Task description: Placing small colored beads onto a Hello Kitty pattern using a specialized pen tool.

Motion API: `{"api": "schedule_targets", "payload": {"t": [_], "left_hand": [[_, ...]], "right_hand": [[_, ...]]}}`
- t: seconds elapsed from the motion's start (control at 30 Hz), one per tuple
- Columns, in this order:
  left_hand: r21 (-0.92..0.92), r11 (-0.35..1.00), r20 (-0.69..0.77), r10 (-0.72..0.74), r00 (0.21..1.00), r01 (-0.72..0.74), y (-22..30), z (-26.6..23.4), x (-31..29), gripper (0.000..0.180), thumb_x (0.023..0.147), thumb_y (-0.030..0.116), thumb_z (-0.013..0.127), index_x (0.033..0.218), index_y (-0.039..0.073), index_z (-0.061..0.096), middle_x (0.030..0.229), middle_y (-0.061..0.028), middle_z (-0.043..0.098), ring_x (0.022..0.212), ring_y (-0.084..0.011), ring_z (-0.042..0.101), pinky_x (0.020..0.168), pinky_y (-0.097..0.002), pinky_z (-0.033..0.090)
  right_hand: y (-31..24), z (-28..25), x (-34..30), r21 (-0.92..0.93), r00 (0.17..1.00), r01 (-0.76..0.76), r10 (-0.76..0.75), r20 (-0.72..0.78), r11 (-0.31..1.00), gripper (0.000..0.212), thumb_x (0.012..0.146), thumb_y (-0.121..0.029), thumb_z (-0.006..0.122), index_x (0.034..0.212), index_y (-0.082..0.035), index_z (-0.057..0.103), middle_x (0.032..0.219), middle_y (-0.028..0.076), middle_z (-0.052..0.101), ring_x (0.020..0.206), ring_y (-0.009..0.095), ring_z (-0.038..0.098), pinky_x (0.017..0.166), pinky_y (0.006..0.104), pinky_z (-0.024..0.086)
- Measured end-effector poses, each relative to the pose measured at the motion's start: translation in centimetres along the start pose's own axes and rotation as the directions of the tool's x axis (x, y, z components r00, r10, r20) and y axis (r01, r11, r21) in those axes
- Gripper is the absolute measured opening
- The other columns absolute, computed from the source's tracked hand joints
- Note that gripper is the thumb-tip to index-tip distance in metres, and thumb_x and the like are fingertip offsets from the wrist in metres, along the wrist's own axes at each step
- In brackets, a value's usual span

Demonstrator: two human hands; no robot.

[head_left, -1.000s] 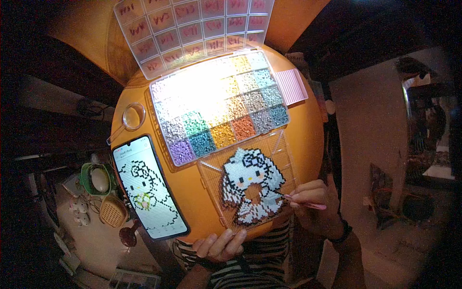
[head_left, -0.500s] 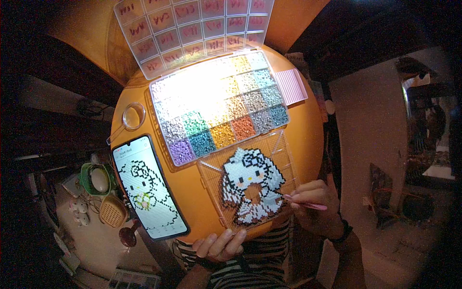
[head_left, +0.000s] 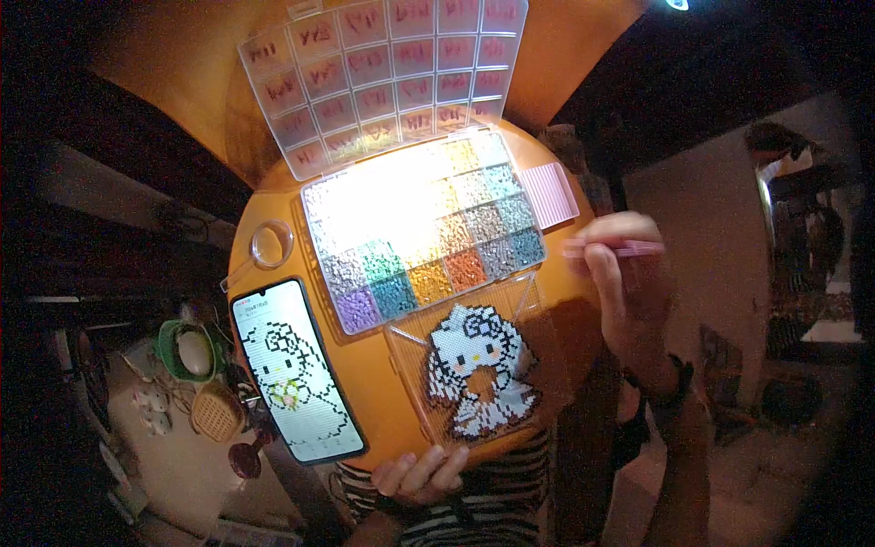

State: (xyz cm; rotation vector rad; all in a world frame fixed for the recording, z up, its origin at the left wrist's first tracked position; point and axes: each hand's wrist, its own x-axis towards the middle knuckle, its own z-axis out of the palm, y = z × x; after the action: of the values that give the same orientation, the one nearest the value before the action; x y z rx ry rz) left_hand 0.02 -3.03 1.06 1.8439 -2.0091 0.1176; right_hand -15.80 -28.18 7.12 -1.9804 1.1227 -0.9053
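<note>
My right hand (head_left: 629, 273) is raised beside the right edge of the table, closed on pink tweezers (head_left: 638, 248). Their tip points left, toward the bead box (head_left: 401, 305), and I cannot make out a bead in it. The clear pegboard (head_left: 410, 374) lies in front of the box, bearing a white cat-like figure of fuse beads (head_left: 492, 415) with black outlines and a bare patch in its middle. At the table's near edge, below the board, rests my left hand (head_left: 421, 474). Its fingers are loosely bent and a little apart, with nothing visible in them.
A phone (head_left: 296, 378) showing a pattern lies left of the board. Above it is a round clear dish with a handle (head_left: 271, 244). The box's divided lid (head_left: 383, 82) stands raised at the back. A pink ridged pad (head_left: 550, 196) sits right of the box on the orange table (head_left: 369, 401).
My right hand has lifted the tweezers away from the bead figure, up and to the right. The left hand stays at the near edge. The whole view has shifted slightly.
</note>
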Motion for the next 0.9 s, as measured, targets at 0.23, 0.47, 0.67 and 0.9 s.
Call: {"api": "schedule_targets", "payload": {"t": [0.23,0.47,0.67,0.9], "left_hand": [[-0.014,0.997,-0.124,0.068,0.99,-0.07,-0.6,1.8,-4.7,0.024,0.084,0.041,0.045,0.101,0.037,0.061,0.1,0.0139,0.049,0.097,-0.0103,0.037,0.086,-0.0265,0.032],[-0.003,1.0,-0.129,0.025,0.991,-0.026,-0.1,2.2,-5.6,0.029,0.087,0.043,0.037,0.101,0.038,0.061,0.1,0.0141,0.05,0.1,-0.01,0.038,0.09,-0.0262,0.031],[0.021,0.997,-0.051,0.074,0.996,-0.073,-0.3,1.4,-5.4,0.029,0.087,0.044,0.037,0.102,0.037,0.061,0.099,0.0134,0.05,0.101,-0.0099,0.037,0.091,-0.0261,0.03],[-0.01,0.999,-0.022,0.052,0.998,-0.052,-0.4,0.3,-4.3,0.028,0.086,0.044,0.039,0.104,0.038,0.06,0.103,0.013,0.048,0.103,-0.0103,0.036,0.092,-0.026,0.03]], "right_hand": [[2.3,3.4,2.2,0.157,0.998,0.054,-0.049,-0.038,0.986,0.006,0.088,-0.007,0.054,0.092,-0.003,0.052,0.071,0.001,0.052,0.066,0.006,0.052,0.059,0.0201,0.043],[2.7,4.4,2.9,0.123,0.999,0.05,-0.048,-0.016,0.991,0.007,0.087,-0.008,0.055,0.085,-0.002,0.052,0.072,0.002,0.052,0.061,0.006,0.048,0.056,0.0203,0.041],[3.1,4.2,3.0,0.016,0.987,0.161,-0.161,-0.022,0.987,0.008,0.086,-0.007,0.057,0.083,-0.001,0.052,0.075,0.005,0.054,0.068,0.01,0.052,0.063,0.023,0.043],[2.8,4.1,3.1,-0.062,0.977,0.215,-0.215,0.005,0.975,0.007,0.084,-0.004,0.057,0.081,0.0,0.051,0.077,0.008,0.054,0.07,0.015,0.055,0.064,0.0255,0.044]]}}
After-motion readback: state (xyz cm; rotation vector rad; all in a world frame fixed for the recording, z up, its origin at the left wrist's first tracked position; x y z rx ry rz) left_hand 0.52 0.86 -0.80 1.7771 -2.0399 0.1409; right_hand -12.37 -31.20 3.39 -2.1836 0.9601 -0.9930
